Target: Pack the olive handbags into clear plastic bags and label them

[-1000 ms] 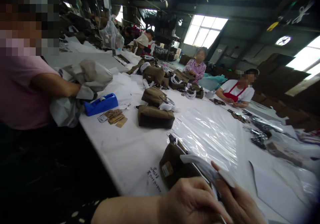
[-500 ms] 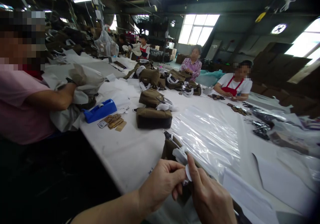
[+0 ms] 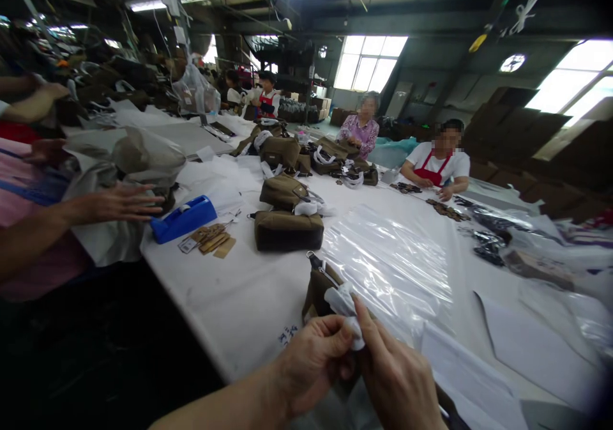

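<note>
An olive-brown handbag (image 3: 315,287) with a dark zip end and metal ring stands at the table's near edge, partly hidden behind my hands. White wrapping paper (image 3: 339,298) is bunched around what looks like its handle. My left hand (image 3: 313,363) pinches the paper between thumb and forefinger. From the other side, my right hand (image 3: 397,376) presses against the same paper, its forefinger stretched along it and its thumb hidden. Both hands meet just above the bag.
Two more handbags (image 3: 288,230) sit ahead, with a blue tape dispenser (image 3: 184,219) and cardboard tags (image 3: 211,238) to their left. Clear plastic bags (image 3: 387,257) lie to the right. A co-worker's hand (image 3: 115,204) reaches in at left; other people work across the table (image 3: 201,296).
The co-worker at left has leaned back out of view, and one hand now stretches toward the tape dispenser. My fingers have shifted slightly on the paper. The camera view has turned a little rightward.
</note>
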Motion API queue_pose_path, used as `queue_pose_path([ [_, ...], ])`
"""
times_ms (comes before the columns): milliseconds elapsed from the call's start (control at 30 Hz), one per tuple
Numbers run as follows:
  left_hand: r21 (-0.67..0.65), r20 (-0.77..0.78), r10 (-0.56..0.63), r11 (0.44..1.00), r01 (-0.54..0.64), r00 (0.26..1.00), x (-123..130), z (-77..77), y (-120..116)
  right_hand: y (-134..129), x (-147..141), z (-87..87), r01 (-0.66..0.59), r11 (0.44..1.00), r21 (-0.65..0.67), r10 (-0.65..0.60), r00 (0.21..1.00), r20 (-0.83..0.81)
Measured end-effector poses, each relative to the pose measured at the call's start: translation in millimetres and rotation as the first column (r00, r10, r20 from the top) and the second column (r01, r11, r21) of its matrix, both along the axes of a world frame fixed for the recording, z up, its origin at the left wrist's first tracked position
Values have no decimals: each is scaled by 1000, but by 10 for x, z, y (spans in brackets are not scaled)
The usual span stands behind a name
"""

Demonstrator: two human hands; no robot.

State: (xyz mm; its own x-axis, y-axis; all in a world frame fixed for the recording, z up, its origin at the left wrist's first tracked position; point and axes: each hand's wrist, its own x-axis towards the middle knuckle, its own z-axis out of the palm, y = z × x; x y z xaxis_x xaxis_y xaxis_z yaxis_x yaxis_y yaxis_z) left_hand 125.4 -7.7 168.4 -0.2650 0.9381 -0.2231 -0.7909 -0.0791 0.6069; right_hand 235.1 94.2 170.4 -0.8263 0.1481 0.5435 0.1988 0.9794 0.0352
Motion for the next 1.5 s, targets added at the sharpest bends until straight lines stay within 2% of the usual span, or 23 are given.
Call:
queue_pose_path([
  [67,-47,-209,41,998,-52,977,-26,36,7,19,15,-5,39,999,8,-40,998,46],
  [133,-68,-459,76,990,-121,885,-65,109,-3,36,23,-9,60,998,5,-60,996,72],
  [200,-31,-697,91,987,-157,711,-112,201,-18,53,17,-2,52,998,-24,-51,996,67],
  [267,52,-869,124,986,-161,479,-170,299,-16,73,3,29,18,994,-103,-12,998,62],
  [333,151,-935,186,979,-138,300,-238,414,25,101,-6,101,-34,965,-262,62,993,101],
  [367,195,-941,222,973,-125,256,-275,483,62,120,-3,155,-54,933,-356,108,985,133],
  [467,308,-924,317,949,-73,215,-370,742,228,201,44,381,-58,803,-593,218,955,201],
  [567,337,-934,320,937,95,158,-389,994,401,301,108,596,-40,712,-701,240,952,190],
  [633,302,-953,291,931,208,81,-358,1096,486,353,114,654,17,678,-735,187,963,194],
  [700,294,-954,298,927,233,17,-317,1130,548,384,76,630,99,684,-723,98,969,226],
  [733,302,-951,309,928,220,5,-301,1127,574,390,48,598,136,706,-695,55,968,245],
  [800,320,-947,320,932,167,27,-289,1092,617,390,-6,522,170,768,-618,2,964,267],
  [900,327,-939,315,943,70,137,-314,1013,658,375,-27,430,167,824,-542,-41,971,238],
  [1033,328,-912,297,942,71,283,-354,915,617,373,35,369,208,827,-523,-160,978,135],
  [1100,331,-898,278,937,107,341,-359,875,535,392,62,368,215,808,-549,-176,977,124],
  [1167,338,-895,260,926,169,362,-368,836,423,426,79,385,219,774,-595,-169,976,140],
  [1233,328,-917,232,901,283,325,-401,783,315,460,89,404,224,746,-627,-149,974,171],
  [1267,319,-930,228,891,322,289,-428,746,276,471,93,409,219,751,-623,-131,974,184],
  [1333,283,-954,235,912,298,189,-492,642,248,466,101,401,185,817,-547,-99,978,183],
  [1400,222,-975,212,955,196,74,-544,499,288,428,107,382,145,912,-383,-102,986,130],
  [1433,181,-983,179,968,173,23,-557,418,326,404,108,377,142,942,-304,-116,988,102],
  [1500,112,-991,123,975,193,-46,-552,259,413,374,109,397,175,949,-261,-159,984,81],
])
